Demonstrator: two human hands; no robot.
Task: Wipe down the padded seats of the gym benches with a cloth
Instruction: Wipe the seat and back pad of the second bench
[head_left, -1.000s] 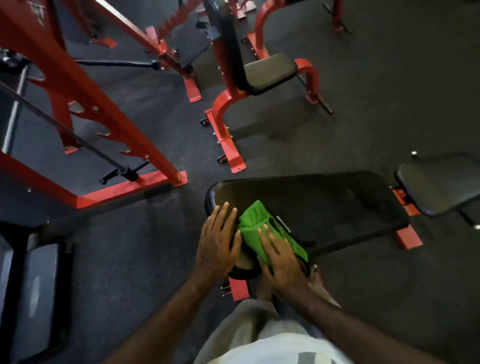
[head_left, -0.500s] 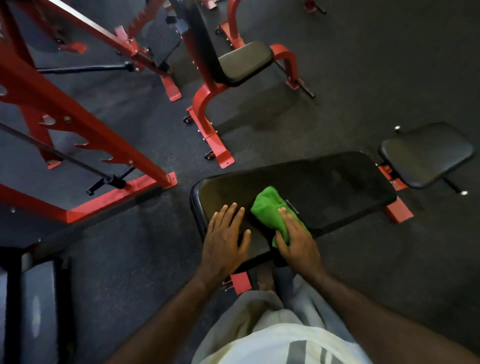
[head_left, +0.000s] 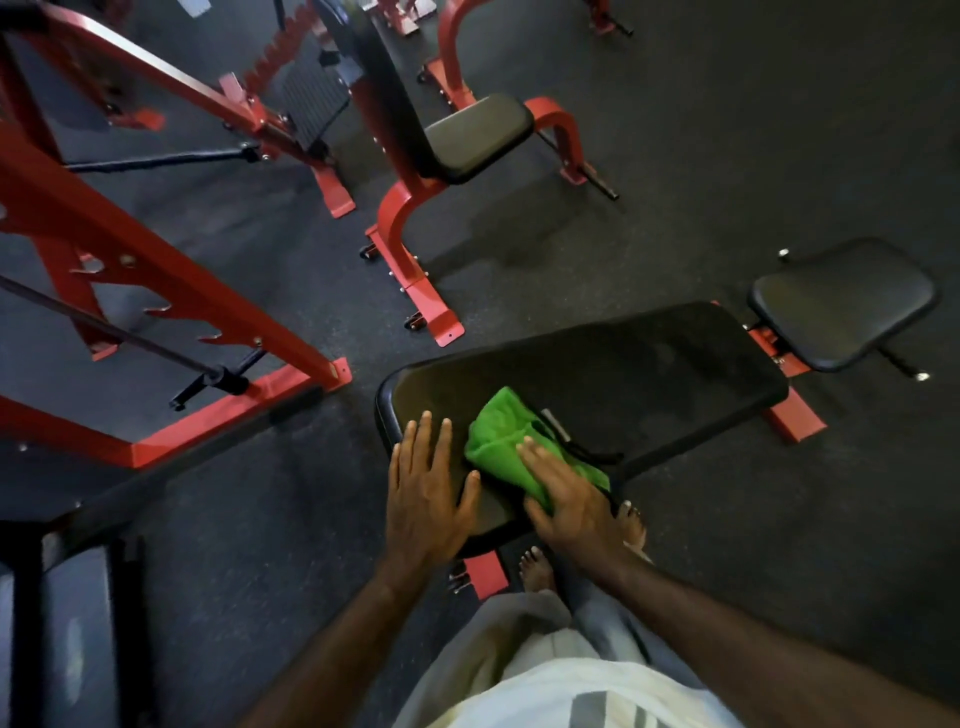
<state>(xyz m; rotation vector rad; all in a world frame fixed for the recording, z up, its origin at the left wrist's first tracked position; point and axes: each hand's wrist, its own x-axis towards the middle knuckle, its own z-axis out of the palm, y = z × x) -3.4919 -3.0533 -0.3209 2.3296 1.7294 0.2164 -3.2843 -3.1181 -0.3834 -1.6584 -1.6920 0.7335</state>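
Head view: flat right hand (head_left: 574, 501) presses the bunched green cloth (head_left: 501, 441) on the long black padded bench seat (head_left: 649, 364); open left hand (head_left: 426, 491) steadies it. Best to sweep in long overlapping strokes toward the far end; keep the palm flat.

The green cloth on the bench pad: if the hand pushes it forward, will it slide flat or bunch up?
The green cloth looks soft and already crumpled, so it would probably bunch rather than stay flat. The right hand presses it with straight fingers, which likely helps it slide over the smooth-looking bench pad.

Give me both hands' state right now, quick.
Left hand: open, flat on the bench pad, holding nothing.
Right hand: open, straight fingers pressing the green cloth onto the pad.
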